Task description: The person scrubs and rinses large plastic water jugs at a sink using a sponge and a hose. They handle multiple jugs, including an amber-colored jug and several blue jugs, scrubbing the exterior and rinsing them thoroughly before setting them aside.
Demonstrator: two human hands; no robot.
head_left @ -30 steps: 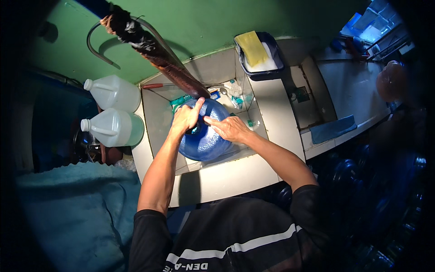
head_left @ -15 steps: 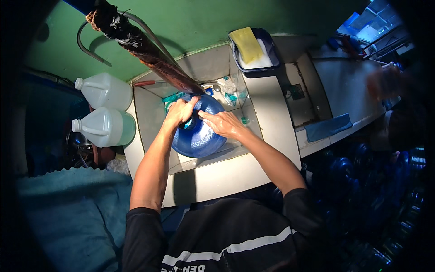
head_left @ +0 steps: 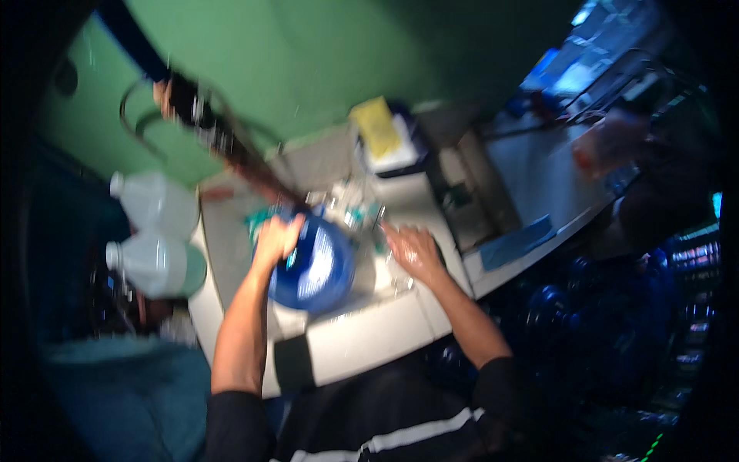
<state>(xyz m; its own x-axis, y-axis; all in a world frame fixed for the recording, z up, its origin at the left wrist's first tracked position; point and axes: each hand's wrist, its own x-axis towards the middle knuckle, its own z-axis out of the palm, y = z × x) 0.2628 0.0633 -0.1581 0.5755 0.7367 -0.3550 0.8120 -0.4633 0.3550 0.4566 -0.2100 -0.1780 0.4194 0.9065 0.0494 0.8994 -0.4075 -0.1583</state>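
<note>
One blue bottle (head_left: 315,277) is being kept inside one tiled basin (head_left: 362,343), toward the basin's left half. By the left hand (head_left: 277,242), which is being clamped on the bottle near its neck, this bottle is being held. The right hand (head_left: 414,250) is being held apart from the bottle, over the right side of the basin; because its fingers are being blurred by motion, it cannot be told whether something thin is being pinched.

Behind the bottle, several small things are being scattered in the basin, too blurred to be counted. Two white jugs (head_left: 158,266) are being placed side by side at the left of the basin. One dark tub (head_left: 419,146) is being set at the basin's back right corner, and by it one yellow sponge (head_left: 377,127) is being carried. One brown pipe (head_left: 246,165) is being slanted down into the basin. Farther right of the basin, one blue cloth (head_left: 517,242) is being draped over an edge.
</note>
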